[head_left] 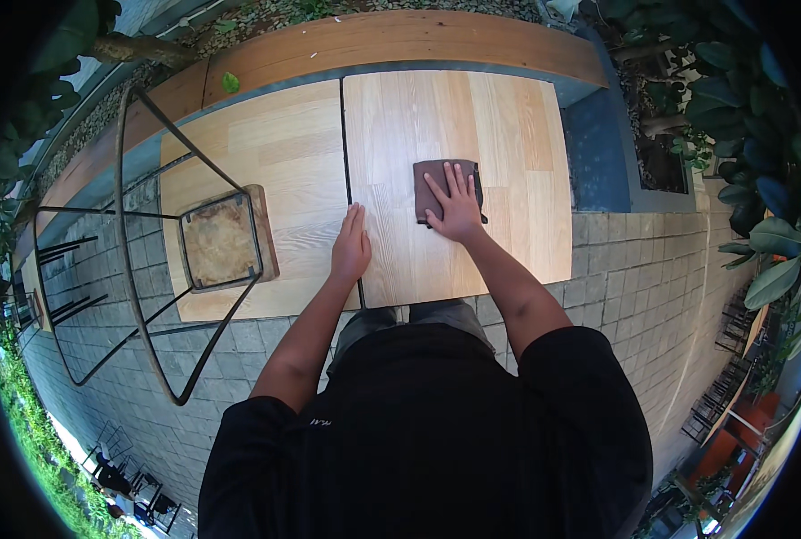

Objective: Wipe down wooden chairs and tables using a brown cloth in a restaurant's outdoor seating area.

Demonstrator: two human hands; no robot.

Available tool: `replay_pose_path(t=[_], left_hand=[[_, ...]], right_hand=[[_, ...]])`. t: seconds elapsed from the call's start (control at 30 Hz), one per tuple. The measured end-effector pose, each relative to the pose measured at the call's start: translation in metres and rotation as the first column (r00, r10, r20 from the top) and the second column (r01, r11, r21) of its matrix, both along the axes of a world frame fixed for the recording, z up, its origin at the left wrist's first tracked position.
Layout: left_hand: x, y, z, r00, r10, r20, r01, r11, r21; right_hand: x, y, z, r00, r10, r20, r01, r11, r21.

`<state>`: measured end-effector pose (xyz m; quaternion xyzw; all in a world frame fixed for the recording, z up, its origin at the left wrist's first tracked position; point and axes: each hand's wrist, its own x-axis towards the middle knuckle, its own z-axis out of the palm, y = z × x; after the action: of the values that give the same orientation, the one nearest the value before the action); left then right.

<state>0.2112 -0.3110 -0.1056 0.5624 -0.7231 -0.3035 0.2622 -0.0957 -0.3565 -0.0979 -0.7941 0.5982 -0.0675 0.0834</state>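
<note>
My right hand (460, 209) lies flat on a folded dark brown cloth (431, 194), fingers spread over it and thumb near its lower left edge. The cloth rests on the right-hand light wood tabletop (526, 242). My left hand (352, 247) is at the seam between the two tabletops, its fingers stretched out and side by side, with nothing in it. To its left, an upturned stool (219, 241) sits seat-down on the left tabletop (283, 135), its black metal legs sticking up and out.
A long wooden bench (418, 40) runs along the far side of the tables, with a green leaf (230, 83) on it. Leafy plants (751, 180) crowd the right. Grey paving (634, 296) surrounds the tables; more tables and chairs (733, 377) stand farther off.
</note>
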Motion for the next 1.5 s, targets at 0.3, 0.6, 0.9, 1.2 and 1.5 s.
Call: replay_pose_path(t=[0.3,0.6,0.9,1.2,1.5], left_hand=[[-0.013,-0.002,0.014,1.0,0.018,0.015,-0.019,0.998,0.059],[-0.024,-0.022,0.003,0.985,-0.062,0.158,0.081,0.99,-0.113],[-0.035,-0.015,-0.01,0.976,-0.033,0.213,0.054,0.994,-0.093],[-0.042,-0.019,-0.003,0.969,-0.027,0.246,0.049,0.995,-0.082],[-0.04,-0.012,-0.013,0.961,0.007,0.278,0.019,0.996,-0.091]], right_hand=[[0.098,-0.07,0.0,0.993,-0.097,-0.065,0.101,0.993,0.062],[0.052,0.03,-0.002,0.97,0.159,0.185,-0.162,0.987,0.003],[-0.054,-0.031,0.001,0.986,-0.152,-0.07,0.154,0.988,0.021],[0.052,-0.042,-0.007,0.995,-0.098,0.004,0.098,0.995,-0.013],[-0.037,0.041,0.004,0.993,0.072,0.096,-0.079,0.994,0.07]])
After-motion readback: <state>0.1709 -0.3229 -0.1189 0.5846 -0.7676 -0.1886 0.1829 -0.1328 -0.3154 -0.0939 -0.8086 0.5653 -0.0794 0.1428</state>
